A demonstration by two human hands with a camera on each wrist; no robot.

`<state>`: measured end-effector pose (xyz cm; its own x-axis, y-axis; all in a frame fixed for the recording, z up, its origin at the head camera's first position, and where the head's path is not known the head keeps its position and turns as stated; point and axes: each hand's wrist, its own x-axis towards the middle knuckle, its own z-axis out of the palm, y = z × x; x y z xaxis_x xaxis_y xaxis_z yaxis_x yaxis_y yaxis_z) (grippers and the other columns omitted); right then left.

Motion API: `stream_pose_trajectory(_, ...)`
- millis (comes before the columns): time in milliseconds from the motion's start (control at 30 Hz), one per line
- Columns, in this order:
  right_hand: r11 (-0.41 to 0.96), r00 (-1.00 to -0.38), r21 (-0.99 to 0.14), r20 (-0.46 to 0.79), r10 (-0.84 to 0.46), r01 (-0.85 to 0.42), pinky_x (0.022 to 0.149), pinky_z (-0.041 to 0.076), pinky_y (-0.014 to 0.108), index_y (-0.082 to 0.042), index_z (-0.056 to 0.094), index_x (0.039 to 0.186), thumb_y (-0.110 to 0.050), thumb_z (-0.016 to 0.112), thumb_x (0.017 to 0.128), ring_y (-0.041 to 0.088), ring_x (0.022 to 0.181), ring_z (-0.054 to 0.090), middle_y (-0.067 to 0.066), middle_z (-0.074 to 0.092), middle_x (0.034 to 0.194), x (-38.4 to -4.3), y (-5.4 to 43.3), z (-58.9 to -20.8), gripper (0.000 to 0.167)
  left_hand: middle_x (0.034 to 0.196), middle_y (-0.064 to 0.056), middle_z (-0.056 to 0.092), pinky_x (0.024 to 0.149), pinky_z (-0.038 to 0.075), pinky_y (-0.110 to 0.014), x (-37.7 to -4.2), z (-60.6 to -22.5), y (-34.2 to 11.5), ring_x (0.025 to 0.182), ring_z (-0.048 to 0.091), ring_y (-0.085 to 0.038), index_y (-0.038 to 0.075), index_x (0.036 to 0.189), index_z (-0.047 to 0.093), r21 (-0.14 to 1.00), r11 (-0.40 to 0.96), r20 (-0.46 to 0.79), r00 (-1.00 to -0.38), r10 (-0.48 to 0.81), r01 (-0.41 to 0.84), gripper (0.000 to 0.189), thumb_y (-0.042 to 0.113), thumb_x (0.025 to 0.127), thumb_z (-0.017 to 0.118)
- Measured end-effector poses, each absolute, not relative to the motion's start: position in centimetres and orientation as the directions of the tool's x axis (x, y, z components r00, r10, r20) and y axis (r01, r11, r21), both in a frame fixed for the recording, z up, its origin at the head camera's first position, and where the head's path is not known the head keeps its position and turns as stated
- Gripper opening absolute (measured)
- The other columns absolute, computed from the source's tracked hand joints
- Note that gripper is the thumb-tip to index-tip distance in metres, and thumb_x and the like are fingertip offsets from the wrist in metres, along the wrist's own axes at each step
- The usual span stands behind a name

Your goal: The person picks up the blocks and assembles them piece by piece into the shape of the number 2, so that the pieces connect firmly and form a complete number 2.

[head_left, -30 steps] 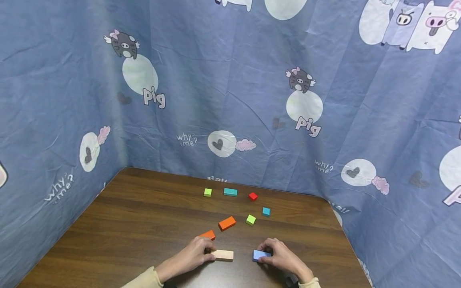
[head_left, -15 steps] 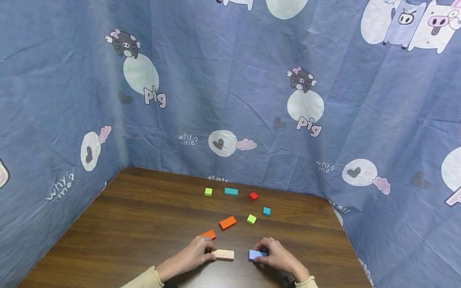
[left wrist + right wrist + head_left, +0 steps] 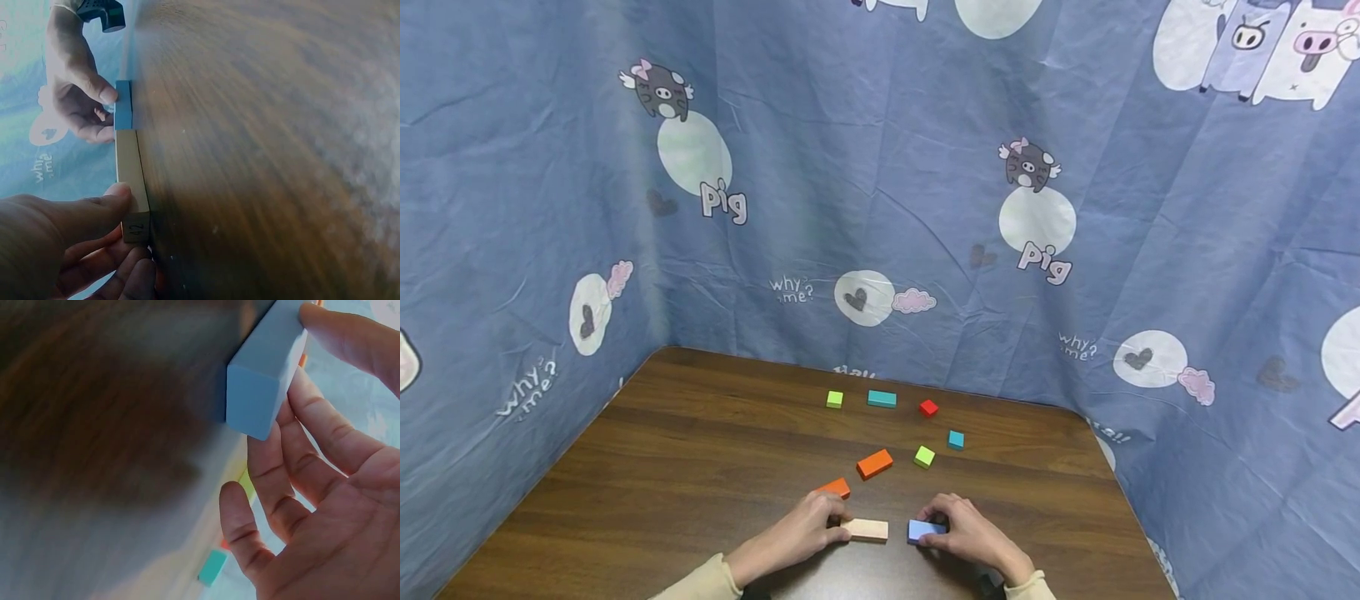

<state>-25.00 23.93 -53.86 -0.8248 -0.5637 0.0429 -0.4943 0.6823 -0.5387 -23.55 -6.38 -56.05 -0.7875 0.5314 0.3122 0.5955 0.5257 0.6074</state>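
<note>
My left hand [image 3: 801,532] pinches the left end of a plain wooden block [image 3: 868,530] between thumb and fingers, and the block lies flat on the table. To its right, my right hand [image 3: 966,533] pinches a blue block [image 3: 923,530] by its long sides. In the head view a narrow gap of table separates the two blocks. Small dark digits mark the near end of the wooden block [image 3: 132,169] in the left wrist view. The blue block [image 3: 262,381] looms large in the right wrist view, thumb on one side and fingertips on the other.
Just beyond my left fingers lies an orange block [image 3: 835,488], partly hidden, with another orange block [image 3: 875,464] behind it. Farther back are green cubes [image 3: 924,457], a teal cube [image 3: 956,439], a red cube [image 3: 928,408] and a long teal block [image 3: 882,399]. A patterned curtain [image 3: 880,208] borders the table.
My right hand has slid the blue block leftward along the table, narrowing the gap to the wooden block. The left hand and its wooden block have stayed in place.
</note>
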Motion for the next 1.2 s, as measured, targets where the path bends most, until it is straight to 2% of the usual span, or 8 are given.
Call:
stream_pose_trajectory(367, 0.708, -0.837, -0.541, -0.013, -0.547, -0.454, 0.081, 0.036, 0.03, -0.022, 0.068, 0.099, -0.039, 0.076, 0.08, 0.002, 0.089, 0.049, -0.015, 0.06, 0.093, -25.1, 22.9, -53.6, 0.028, 0.081, 0.01, 0.063, 0.066, 0.041, -0.018, -23.7, -55.9, -6.4, 0.075, 0.049, 0.001, 0.01, 0.088, 0.074, 0.621, 0.541, 0.277, -0.805, 0.525, 0.567, 0.01, 0.015, 0.08, 0.076)
stream_pose_trajectory(667, 0.68, -0.805, -0.502, 0.058, -0.591, -0.535, 0.079, 0.037, 0.029, -0.019, 0.068, 0.1, -0.038, 0.076, 0.081, 0.001, 0.086, 0.049, -0.014, 0.061, 0.092, -25.1, 22.4, -53.9, 0.028, 0.082, 0.008, 0.064, 0.066, 0.042, -0.019, -23.6, -56.0, -6.4, 0.075, 0.05, 0.001, 0.01, 0.088, 0.074, 0.615, 0.547, 0.278, -0.806, 0.523, 0.568, 0.011, 0.015, 0.079, 0.076)
stream_pose_trajectory(967, 0.7, -0.817, -0.511, 0.008, -0.577, -0.499, 0.082, 0.037, 0.031, -0.022, 0.068, 0.101, -0.039, 0.076, 0.08, 0.0, 0.087, 0.049, -0.015, 0.06, 0.094, -25.3, 21.7, -53.9, 0.027, 0.08, 0.011, 0.064, 0.067, 0.042, -0.02, -23.6, -56.0, -6.4, 0.076, 0.05, 0.0, 0.009, 0.089, 0.074, 0.615, 0.556, 0.273, -0.812, 0.516, 0.559, 0.012, 0.016, 0.08, 0.076)
stream_pose_trajectory(1200, 0.691, -0.805, -0.493, 0.033, -0.592, -0.529, 0.08, 0.036, 0.029, -0.022, 0.068, 0.1, -0.04, 0.075, 0.08, -0.001, 0.086, 0.049, -0.015, 0.06, 0.092, -25.2, 21.2, -54.1, 0.027, 0.083, 0.008, 0.066, 0.067, 0.043, -0.022, -23.5, -55.9, -6.3, 0.078, 0.052, -0.001, 0.01, 0.09, 0.075, 0.602, 0.552, 0.286, -0.802, 0.525, 0.576, 0.013, 0.017, 0.08, 0.076)
